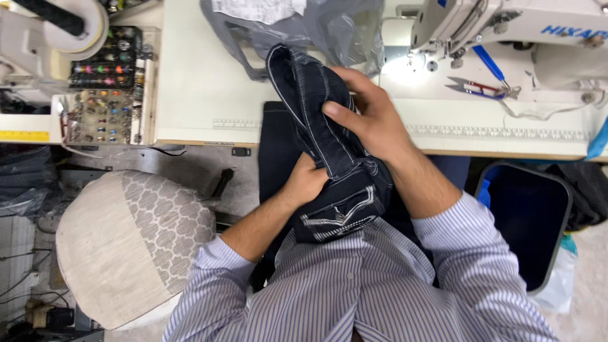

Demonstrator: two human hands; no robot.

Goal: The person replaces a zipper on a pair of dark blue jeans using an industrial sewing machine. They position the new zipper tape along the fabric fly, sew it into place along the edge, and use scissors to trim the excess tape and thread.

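A pair of dark denim jeans [316, 107] with white stitching is bunched up in front of my chest, partly hanging over the edge of the white sewing table [202, 82]. My right hand [367, 117] grips the folded denim from above, thumb pressed on a stitched seam. My left hand [305, 182] clutches the fabric from below, near a back pocket [339, 215] with decorative white stitching. Both sleeves are blue-striped.
A white sewing machine [506, 25] stands at the back right with thread snips [472, 87] beside it. A grey plastic bag [329, 28] lies behind the jeans. Trays of bobbins and thread [104, 82] sit at left. A padded stool [126, 244] and a dark bin [529, 221] flank me.
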